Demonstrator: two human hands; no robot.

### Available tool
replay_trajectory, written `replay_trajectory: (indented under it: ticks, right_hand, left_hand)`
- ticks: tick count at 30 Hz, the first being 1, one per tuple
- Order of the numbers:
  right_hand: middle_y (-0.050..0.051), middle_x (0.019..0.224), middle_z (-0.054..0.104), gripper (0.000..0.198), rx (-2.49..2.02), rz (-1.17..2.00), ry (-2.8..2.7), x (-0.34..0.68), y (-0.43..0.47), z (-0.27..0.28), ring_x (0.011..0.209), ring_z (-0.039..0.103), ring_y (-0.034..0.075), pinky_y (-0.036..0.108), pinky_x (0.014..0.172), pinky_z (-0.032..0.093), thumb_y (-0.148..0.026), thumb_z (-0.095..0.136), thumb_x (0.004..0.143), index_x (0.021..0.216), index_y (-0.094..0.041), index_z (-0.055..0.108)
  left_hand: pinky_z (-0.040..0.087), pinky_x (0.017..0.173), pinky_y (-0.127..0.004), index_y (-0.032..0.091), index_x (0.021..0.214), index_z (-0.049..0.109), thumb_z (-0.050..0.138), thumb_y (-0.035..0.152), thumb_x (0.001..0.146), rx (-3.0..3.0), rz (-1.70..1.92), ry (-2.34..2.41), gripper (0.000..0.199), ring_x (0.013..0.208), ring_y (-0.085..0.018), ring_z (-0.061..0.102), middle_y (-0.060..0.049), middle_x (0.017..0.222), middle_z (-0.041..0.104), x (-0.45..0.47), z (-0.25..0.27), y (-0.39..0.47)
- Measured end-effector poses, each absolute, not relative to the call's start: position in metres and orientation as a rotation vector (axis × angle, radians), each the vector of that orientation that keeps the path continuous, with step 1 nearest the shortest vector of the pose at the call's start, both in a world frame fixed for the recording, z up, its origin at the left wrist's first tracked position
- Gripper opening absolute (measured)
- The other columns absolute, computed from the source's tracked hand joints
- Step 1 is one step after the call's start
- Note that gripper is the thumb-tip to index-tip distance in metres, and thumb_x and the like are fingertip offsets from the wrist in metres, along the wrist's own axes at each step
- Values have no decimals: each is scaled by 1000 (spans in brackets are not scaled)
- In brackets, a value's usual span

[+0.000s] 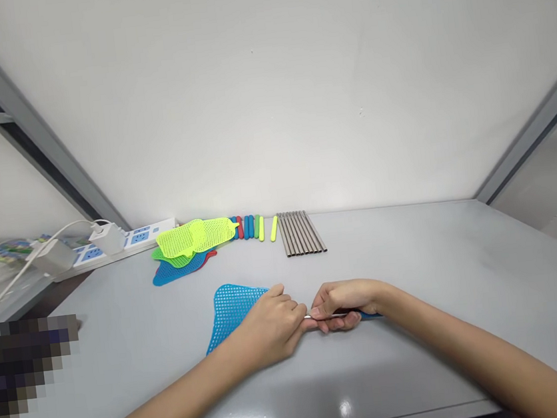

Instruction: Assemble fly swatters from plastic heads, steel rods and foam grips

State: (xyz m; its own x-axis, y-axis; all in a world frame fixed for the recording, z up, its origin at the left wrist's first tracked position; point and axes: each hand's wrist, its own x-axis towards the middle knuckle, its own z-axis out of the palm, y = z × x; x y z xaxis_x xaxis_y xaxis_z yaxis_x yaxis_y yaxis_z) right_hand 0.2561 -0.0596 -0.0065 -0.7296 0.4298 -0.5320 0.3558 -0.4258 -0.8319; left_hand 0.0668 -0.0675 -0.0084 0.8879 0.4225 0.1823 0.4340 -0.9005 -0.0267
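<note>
A blue fly swatter is held level above the near part of the grey table (455,343). Its perforated blue head (237,307) shows past my left hand (276,323), whose fingers are closed around the neck. Close beside it, my right hand (337,306) pinches the thin metal rod (343,313) between thumb and fingers, palm partly turned up. A bit of the blue handle (371,315) sticks out beneath my right wrist. My left fingers hide the joint between head and rod.
Behind lie stacked swatter heads in yellow-green (196,237), green and blue (177,269), several coloured handles (249,226), one yellow handle (273,229) and a row of metal tubes (302,233). A power strip (136,238) with plugged-in chargers sits back left. A pixelated patch covers the lower left.
</note>
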Motion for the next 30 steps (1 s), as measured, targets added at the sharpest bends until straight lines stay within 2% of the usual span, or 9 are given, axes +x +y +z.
replay_trajectory:
  ticks: [4, 12, 20, 26, 30]
  right_hand:
    - [-5, 48, 43, 26, -1089, 2306, -1685, 258, -58, -9, 32, 34, 2, 13, 28, 21, -33, 50, 79, 75, -9, 58]
    - [-3, 58, 52, 27, -1089, 2178, -1704, 256, -58, -10, 36, 44, 3, 13, 30, 31, -39, 51, 78, 83, -12, 53]
    - [-1, 68, 58, 40, -1068, 2156, -1850, 266, -51, -6, 42, 54, 5, 13, 33, 38, -34, 60, 72, 105, -16, 48]
    - [0, 68, 58, 31, -1094, 2117, -1855, 274, -47, -3, 43, 53, 4, 12, 35, 38, -33, 60, 72, 93, -12, 53]
    - [2, 70, 61, 32, -1141, 2077, -1845, 274, -45, -5, 43, 53, 5, 13, 35, 38, -35, 61, 70, 90, -12, 53]
  left_hand:
    - [28, 66, -31, 15, 59, 46, 30, 30, 88, -3055, -245, -723, 36, 52, -13, 45, 0, 53, 50, 64, -3, -62]
    - [29, 69, -28, 17, 69, 51, 32, 37, 87, -3207, -235, -732, 34, 61, -12, 44, 1, 63, 51, 56, 4, -49]
    - [29, 72, -29, 18, 73, 54, 44, 44, 80, -3158, -271, -832, 29, 73, -15, 42, -2, 77, 50, 47, 10, -39]
    - [28, 76, -31, 19, 78, 55, 42, 45, 80, -3129, -278, -857, 29, 77, -15, 42, -2, 84, 49, 42, 9, -32]
    - [27, 74, -30, 18, 74, 52, 38, 40, 84, -3160, -285, -837, 28, 75, -14, 41, -1, 80, 49, 43, 9, -33]
